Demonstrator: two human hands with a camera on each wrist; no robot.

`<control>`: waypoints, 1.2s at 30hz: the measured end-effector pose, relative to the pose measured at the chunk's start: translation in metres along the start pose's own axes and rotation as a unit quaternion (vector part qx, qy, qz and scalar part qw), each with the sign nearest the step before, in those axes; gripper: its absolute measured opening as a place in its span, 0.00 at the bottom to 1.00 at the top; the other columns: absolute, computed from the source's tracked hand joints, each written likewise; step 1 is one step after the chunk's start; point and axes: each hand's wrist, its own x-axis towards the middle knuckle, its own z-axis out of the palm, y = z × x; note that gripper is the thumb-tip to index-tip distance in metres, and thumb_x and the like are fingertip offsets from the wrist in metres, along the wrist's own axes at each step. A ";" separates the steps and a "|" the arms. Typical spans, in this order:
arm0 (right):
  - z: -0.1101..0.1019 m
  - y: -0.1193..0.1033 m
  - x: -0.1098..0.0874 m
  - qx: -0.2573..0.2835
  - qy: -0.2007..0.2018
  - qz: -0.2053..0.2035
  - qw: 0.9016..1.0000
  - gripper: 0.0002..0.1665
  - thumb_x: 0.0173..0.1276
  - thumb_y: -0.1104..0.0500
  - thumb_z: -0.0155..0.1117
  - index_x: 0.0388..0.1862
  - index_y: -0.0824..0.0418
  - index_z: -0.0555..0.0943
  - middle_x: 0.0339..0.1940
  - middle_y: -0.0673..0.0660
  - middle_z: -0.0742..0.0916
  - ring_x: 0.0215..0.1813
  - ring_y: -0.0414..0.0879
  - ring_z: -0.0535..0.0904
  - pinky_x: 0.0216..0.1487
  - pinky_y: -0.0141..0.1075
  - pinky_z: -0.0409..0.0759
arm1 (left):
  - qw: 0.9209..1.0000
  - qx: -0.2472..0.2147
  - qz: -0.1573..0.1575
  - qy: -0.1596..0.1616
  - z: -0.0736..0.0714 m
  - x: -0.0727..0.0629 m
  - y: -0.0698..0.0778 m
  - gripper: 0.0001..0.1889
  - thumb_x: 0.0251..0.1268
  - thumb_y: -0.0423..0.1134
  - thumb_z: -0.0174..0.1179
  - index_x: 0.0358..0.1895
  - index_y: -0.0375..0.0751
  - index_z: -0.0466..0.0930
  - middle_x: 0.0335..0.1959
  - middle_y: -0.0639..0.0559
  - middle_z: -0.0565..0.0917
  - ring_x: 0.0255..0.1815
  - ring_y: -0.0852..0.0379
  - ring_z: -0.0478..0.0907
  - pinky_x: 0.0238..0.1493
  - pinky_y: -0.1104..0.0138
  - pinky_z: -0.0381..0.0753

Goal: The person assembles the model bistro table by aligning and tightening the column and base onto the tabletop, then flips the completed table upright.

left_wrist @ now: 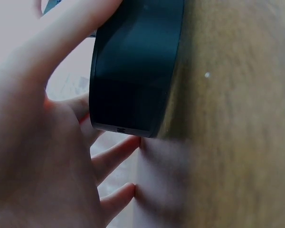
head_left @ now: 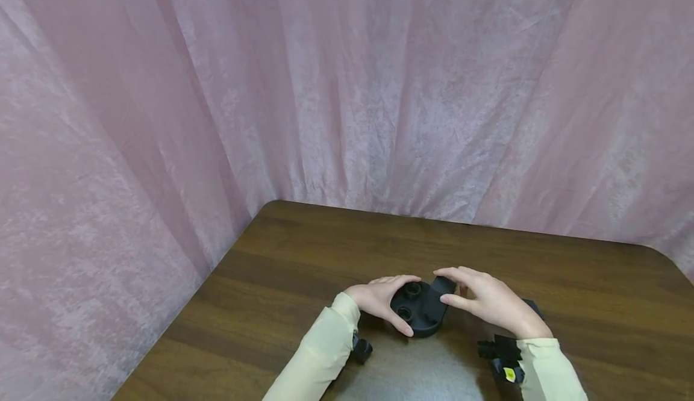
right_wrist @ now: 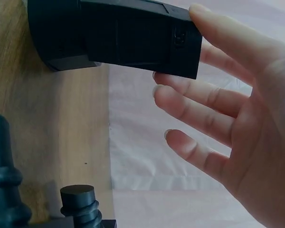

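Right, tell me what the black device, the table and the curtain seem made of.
Black device: probably hard plastic with a satin finish, from its smooth, molded-looking surfaces and soft sheen.
Table: wood or wood-look laminate, unclear which; it shows brown grain and a soft glare.
Curtain: pink fabric, likely velvet or velour, from its folds and patchy, crushed-looking sheen.

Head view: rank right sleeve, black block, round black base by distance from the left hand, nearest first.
1. Round black base: nearest, between the thumb and fingers of the left hand.
2. Black block: at the base's right side, pinched by the right hand.
3. Right sleeve: farthest, beyond the right hand.
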 end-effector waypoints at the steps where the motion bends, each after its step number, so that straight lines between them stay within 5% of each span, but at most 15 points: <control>1: 0.000 0.000 0.000 -0.001 0.000 -0.001 1.000 0.29 0.66 0.40 0.62 0.62 0.49 0.76 0.39 0.42 0.82 0.32 0.29 0.70 0.32 0.28 0.70 | 1.000 -0.001 0.000 0.000 0.000 0.000 0.000 0.51 0.49 0.57 0.72 0.75 0.63 0.49 0.72 0.58 0.64 0.73 0.54 0.59 0.72 0.54 0.59; 13: -0.018 0.000 -0.010 -0.014 -0.001 -0.019 1.000 0.13 0.68 0.45 0.62 0.45 0.49 0.83 0.33 0.39 0.82 0.35 0.28 0.74 0.35 0.31 0.75 | 1.000 -0.003 0.005 -0.001 0.001 -0.003 0.000 0.52 0.49 0.56 0.72 0.76 0.60 0.49 0.74 0.58 0.62 0.75 0.54 0.58 0.72 0.55 0.59; 28: -0.019 -0.003 -0.010 -0.010 -0.021 -0.022 0.999 0.23 0.61 0.40 0.67 0.44 0.55 0.80 0.33 0.43 0.82 0.35 0.33 0.76 0.35 0.31 0.75 | 1.000 -0.011 -0.001 -0.005 0.000 -0.002 0.000 0.51 0.49 0.56 0.72 0.75 0.63 0.49 0.73 0.58 0.62 0.74 0.53 0.58 0.71 0.54 0.60; 36: -0.015 -0.006 -0.010 -0.072 0.023 -0.051 0.996 0.16 0.57 0.45 0.73 0.36 0.51 0.79 0.26 0.39 0.77 0.29 0.28 0.69 0.30 0.28 0.69 | 1.000 -0.004 0.008 0.000 -0.001 -0.002 0.002 0.52 0.48 0.56 0.73 0.75 0.61 0.50 0.71 0.58 0.65 0.73 0.54 0.60 0.71 0.56 0.61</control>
